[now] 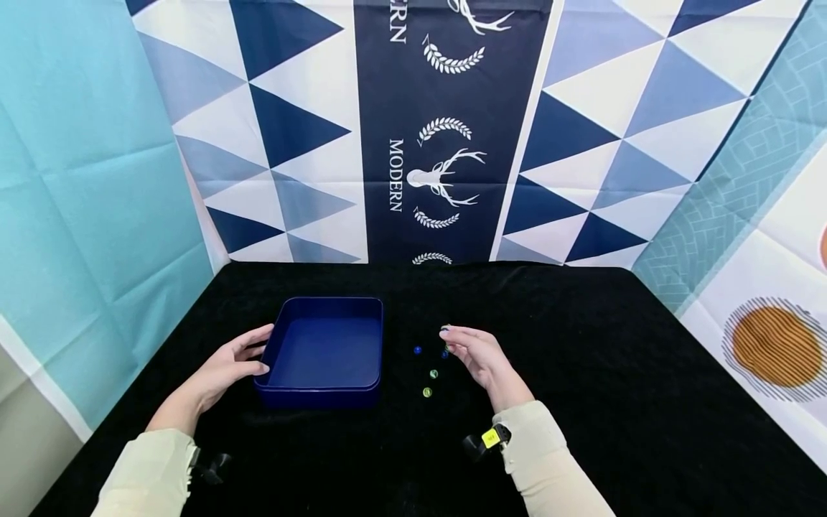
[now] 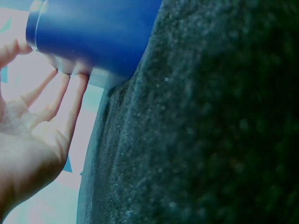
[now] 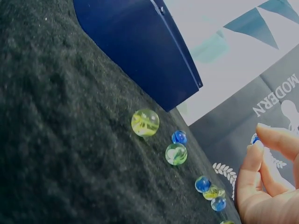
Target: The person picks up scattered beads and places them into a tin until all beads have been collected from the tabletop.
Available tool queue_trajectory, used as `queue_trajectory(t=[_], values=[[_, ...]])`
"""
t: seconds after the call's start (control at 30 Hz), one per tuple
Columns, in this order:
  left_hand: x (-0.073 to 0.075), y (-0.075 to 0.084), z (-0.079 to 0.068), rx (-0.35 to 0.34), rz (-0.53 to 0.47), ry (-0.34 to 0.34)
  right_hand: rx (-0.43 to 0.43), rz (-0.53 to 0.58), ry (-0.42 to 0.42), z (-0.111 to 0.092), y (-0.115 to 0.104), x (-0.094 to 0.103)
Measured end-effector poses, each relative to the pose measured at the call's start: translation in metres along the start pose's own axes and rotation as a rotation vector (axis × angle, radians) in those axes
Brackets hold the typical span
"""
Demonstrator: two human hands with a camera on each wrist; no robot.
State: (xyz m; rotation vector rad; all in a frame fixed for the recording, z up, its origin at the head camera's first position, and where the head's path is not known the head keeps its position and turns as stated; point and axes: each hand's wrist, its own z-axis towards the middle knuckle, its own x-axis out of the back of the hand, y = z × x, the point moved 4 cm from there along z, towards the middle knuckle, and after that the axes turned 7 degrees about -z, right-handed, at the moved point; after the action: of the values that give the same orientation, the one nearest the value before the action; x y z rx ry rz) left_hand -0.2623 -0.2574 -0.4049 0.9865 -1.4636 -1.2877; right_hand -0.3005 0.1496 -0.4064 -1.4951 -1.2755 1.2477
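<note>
A square dark blue box (image 1: 331, 352) stands upright, its top uncovered. My left hand (image 1: 222, 373) is at its left side, fingers extended, with fingertips (image 2: 80, 77) touching the outer wall and the thumb near the rim. To the right of the box, my right hand (image 1: 477, 353) pinches a blue marble (image 3: 254, 138) between thumb and forefinger, raised above the cloth. Below and beside this hand lie a yellow marble (image 3: 145, 123), a green-and-white marble (image 3: 176, 154), a blue marble (image 3: 179, 137) and several more blue and yellow ones, partly hidden by the hand in the head view.
Black cloth (image 1: 581, 402) covers the table under the box and marbles. Patterned fabric (image 1: 304, 143) hangs behind the far edge, with a turquoise sheet (image 1: 97, 179) on the left. Each wrist wears a small black device.
</note>
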Motion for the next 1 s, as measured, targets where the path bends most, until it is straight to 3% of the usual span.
queue_trajectory(t=[0.53,1.0], values=[[-0.001,0.0,-0.001,0.002,0.0,-0.002,-0.004,0.004,-0.021,0.001,0.002,-0.014],[-0.001,0.001,-0.002,-0.003,0.011,-0.001,0.011,-0.068,-0.045,0.009,-0.008,-0.035]])
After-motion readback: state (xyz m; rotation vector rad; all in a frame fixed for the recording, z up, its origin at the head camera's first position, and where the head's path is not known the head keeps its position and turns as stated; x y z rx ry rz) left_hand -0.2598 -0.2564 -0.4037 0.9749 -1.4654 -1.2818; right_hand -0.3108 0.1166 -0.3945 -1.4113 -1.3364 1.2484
